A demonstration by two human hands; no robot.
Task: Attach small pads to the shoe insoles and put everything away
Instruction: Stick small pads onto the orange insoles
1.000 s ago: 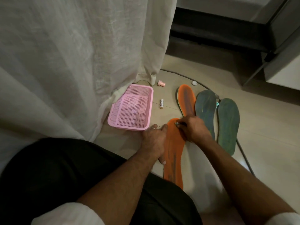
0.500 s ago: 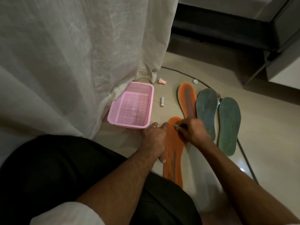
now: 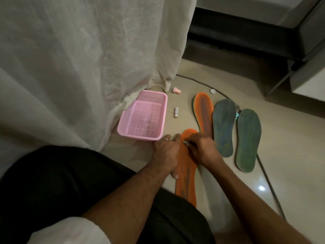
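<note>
An orange insole (image 3: pixel 186 176) lies on the floor in front of my knees. My left hand (image 3: pixel 167 152) presses flat on its left edge, thumb by its side. My right hand (image 3: pixel 200 148) pinches a small pale pad (image 3: pixel 185 142) against the insole's toe end. A second orange insole (image 3: pixel 203 111) lies further away, and two dark green insoles (image 3: pixel 224 125) (image 3: pixel 248 140) lie to its right. An empty pink basket (image 3: pixel 123 128) stands to the left.
A white curtain (image 3: pixel 88 59) hangs at left, touching the basket. A small battery-like tube (image 3: pixel 176 112), a pink cap (image 3: pixel 176 90) and a white disc (image 3: pixel 212 91) lie on the floor. A grey cable (image 3: pixel 267 176) curves past the green insoles. Dark furniture (image 3: pixel 246 32) stands behind.
Both hands stay on the near orange insole with little movement; the view has shifted slightly.
</note>
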